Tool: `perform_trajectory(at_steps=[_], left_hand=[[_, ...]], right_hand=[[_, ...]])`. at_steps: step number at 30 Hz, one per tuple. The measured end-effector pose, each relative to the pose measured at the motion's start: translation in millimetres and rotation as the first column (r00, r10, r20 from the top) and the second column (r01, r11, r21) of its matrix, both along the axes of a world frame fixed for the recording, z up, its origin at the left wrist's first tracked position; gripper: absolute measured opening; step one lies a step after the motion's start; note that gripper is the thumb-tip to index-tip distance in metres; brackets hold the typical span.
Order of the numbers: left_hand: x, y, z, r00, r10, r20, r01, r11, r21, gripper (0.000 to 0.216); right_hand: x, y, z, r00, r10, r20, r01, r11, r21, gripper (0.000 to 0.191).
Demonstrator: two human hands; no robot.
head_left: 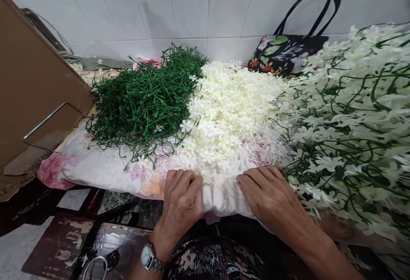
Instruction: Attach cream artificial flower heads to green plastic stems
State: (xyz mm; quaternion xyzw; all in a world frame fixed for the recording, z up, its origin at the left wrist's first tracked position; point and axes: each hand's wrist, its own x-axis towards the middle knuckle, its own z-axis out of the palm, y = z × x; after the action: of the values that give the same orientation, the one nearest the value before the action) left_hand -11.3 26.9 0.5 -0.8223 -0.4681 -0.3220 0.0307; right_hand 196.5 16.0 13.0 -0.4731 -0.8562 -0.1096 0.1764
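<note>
Hands (183,196) on cloth (219,194) edge, grip unclear

The person beside me is wearing a silver wristwatch (151,258) on the left wrist, its pale round face and linked metal band gleaming at the lower left. At the bottom centre, a dark garment (213,257) is showing white flowers, streaky pale marks and reddish touches. The left hand (183,196) and right hand (269,188) are going bare.

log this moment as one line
left hand: at cloth edge | right hand: at cloth edge | beyond: green stems, white blossoms
</note>
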Motion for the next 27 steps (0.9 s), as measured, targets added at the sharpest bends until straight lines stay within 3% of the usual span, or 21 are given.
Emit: perform_trajectory(at_steps=[5, 7, 14, 22, 27], left_hand=[[-5.9, 5.4, 2.3, 0.985, 0.089, 0.146, -0.089, 0.996, -0.004, 0.017], [-7.6, 11.1, 4.5, 0.984, 0.123, 0.128, -0.120, 0.992, -0.027, 0.018], [-9.3, 21.5, 5.4, 0.999, 0.043, 0.032, -0.036, 0.982, -0.186, 0.025], [-7.1, 19.3, 7.5, 0.999, -0.022, -0.023, 0.017, 0.983, -0.183, 0.029], [-4.0, 21.6, 7.2, 0.998, -0.018, -0.063, 0.007, 0.986, -0.169, 0.024]], right_hand=[[-4.3, 3.7, -4.6, 0.999, -0.005, -0.051, 0.005, 1.000, 0.002, 0.020], [-2.7, 3.3, -5.9, 0.997, -0.009, -0.071, 0.009, 1.000, -0.003, 0.018], [-6.8, -0.2, -1.3, 0.986, 0.016, -0.166, -0.019, 1.000, -0.020, 0.017], [-52.2, 18.9, -0.3, 0.984, 0.010, -0.178, -0.012, 1.000, -0.012, 0.020], [-55.1, 23.2, -7.5, 0.980, -0.015, -0.198, 0.008, 0.999, -0.035, 0.022]])
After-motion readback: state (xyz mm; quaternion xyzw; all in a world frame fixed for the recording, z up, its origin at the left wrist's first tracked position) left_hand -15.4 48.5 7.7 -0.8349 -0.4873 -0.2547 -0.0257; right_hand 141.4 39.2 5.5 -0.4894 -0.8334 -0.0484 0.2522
